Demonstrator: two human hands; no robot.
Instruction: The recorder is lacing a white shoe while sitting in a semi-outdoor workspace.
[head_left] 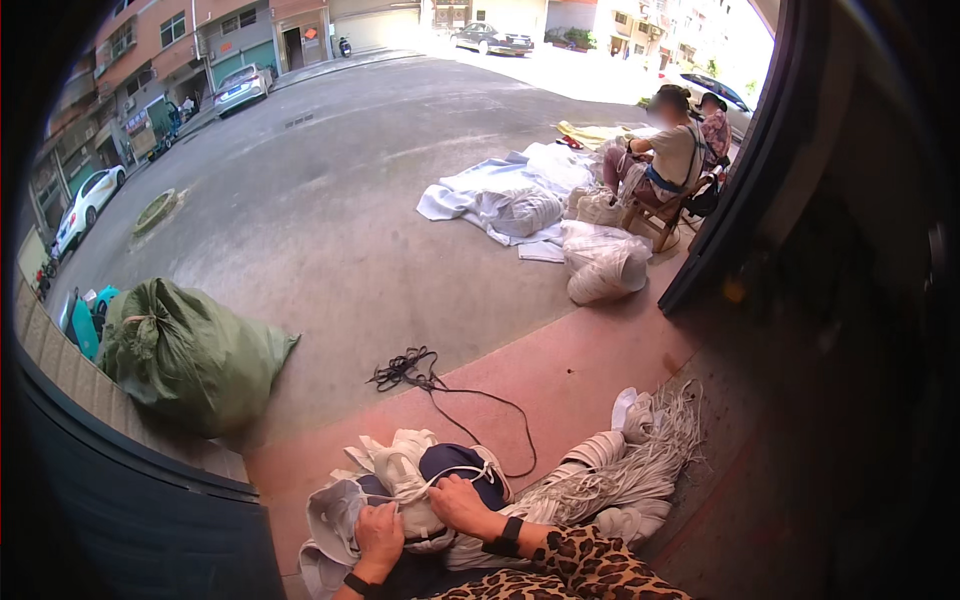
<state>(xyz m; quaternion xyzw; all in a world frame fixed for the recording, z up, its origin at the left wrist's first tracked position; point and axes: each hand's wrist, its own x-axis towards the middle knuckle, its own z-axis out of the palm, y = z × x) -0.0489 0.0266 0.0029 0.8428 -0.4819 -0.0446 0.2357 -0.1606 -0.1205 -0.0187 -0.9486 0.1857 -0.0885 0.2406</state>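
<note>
Where we work: our left grip [378, 540] and right grip [462, 505] both pinch a white cord [416, 493] over the cloth bundle [398, 462], on the pink floor [510, 385].
Sack [205, 365]: green, neck tied, contents hidden from us.
Plastic bag [605, 265]: pale contents show through.

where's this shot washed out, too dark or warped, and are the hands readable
Head view: glare bleaches the ground beside the dark car; head view, right side: sinks to near black; head view, upper left: fisheye distortion leans the buildings; head view, bottom: left hand and right hand readable, fine finger detail soft.
</note>
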